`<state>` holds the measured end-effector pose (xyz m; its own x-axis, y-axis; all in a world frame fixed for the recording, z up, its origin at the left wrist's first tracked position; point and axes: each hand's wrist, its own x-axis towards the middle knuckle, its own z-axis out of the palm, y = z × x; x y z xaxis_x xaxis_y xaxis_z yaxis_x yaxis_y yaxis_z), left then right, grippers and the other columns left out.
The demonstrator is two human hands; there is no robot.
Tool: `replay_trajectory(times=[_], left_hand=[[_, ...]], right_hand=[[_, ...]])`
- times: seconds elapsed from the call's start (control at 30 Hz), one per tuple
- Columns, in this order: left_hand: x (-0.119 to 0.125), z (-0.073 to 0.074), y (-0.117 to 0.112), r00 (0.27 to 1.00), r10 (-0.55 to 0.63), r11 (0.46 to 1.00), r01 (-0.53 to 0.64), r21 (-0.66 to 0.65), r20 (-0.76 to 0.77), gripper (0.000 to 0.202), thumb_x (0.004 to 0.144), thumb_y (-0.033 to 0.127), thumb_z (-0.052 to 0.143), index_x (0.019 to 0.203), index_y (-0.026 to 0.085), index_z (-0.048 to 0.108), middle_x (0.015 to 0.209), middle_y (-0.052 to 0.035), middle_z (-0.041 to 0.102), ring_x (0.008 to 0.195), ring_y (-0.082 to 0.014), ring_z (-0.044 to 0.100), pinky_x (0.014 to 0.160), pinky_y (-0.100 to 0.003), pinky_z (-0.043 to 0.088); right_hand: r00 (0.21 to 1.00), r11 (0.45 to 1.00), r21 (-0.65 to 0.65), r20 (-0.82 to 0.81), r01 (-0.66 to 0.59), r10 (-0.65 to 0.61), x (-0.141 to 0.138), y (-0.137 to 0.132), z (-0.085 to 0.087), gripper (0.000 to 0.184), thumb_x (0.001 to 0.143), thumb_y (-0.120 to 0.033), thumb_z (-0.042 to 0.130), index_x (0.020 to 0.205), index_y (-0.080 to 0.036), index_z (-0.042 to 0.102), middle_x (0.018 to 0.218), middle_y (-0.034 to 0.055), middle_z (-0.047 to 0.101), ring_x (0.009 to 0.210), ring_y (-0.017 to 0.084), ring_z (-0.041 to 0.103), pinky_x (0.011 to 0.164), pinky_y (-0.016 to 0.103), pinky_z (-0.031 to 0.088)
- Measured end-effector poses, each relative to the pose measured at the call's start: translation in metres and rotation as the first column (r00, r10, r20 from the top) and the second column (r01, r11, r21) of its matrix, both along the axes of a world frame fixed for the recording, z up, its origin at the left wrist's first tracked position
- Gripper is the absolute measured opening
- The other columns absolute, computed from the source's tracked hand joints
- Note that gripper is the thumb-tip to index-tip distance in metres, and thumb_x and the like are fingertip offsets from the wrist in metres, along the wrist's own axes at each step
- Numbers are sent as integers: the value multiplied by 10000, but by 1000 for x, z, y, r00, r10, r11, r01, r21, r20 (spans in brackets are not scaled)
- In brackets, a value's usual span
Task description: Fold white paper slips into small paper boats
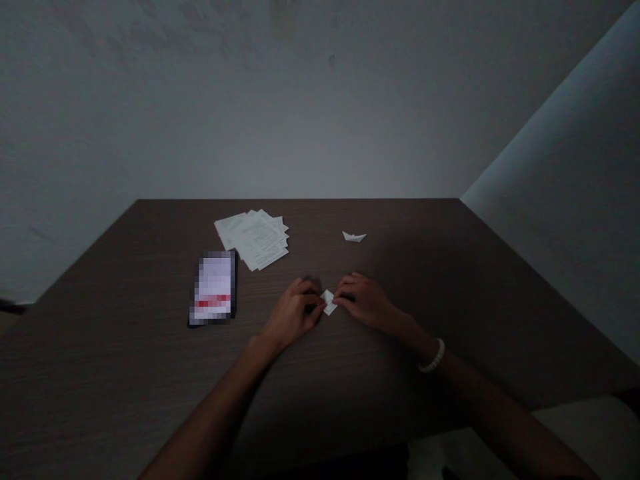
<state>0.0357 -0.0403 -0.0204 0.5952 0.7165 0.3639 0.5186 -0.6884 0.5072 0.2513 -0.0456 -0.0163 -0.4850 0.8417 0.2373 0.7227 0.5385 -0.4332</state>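
A small folded piece of white paper [329,302], diamond-shaped, is held between my two hands just above or on the table. My left hand [295,312] pinches its left corner with thumb and forefinger. At the opposite corner, the fingertips of my right hand [366,301] are closed on the paper too. Beyond the hands, a little folded paper boat [354,237] sits on the table. Fine creases in the held paper are too small to make out.
The dark wooden table [125,373] meets a grey wall at its far edge. A fanned stack of printed sheets [253,239] lies at the back left. Nearer, a dark-edged device with a blurred bright screen [214,283] lies beside it. A beaded bracelet [435,358] circles my right wrist.
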Motion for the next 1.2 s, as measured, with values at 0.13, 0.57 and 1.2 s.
replay_trajectory(times=[0.13, 0.57, 1.2], left_hand=[[1, -4, 2, 999, 11, 1000, -11, -14, 42, 98, 837, 192, 631, 806, 184, 723, 954, -65, 640, 937, -211, 546, 841, -358, 463], [10, -10, 5, 989, 147, 985, -148, -84, -7, 105, 816, 232, 661, 725, 183, 677, 856, -57, 606, 889, -219, 522, 805, -357, 437], [12, 0, -2, 961, 230, 971, -237, -29, -153, 236, 873, 391, 587, 764, 195, 658, 948, -62, 565, 945, -247, 479, 792, -382, 378]], right_hand=[[999, 999, -5, -21, -36, 35, 2, 0, 0, 116, 867, -314, 658, 882, -207, 700, 912, 28, 656, 900, 161, 556, 791, 290, 432], [996, 995, -51, -10, -85, 85, 4, 12, -6, 64, 861, -269, 665, 836, -212, 684, 821, 13, 662, 821, 164, 551, 786, 300, 393], [979, 982, 85, 126, -170, 158, 3, 14, -1, 159, 926, -295, 569, 872, -188, 673, 989, 59, 591, 942, 187, 506, 807, 309, 422]])
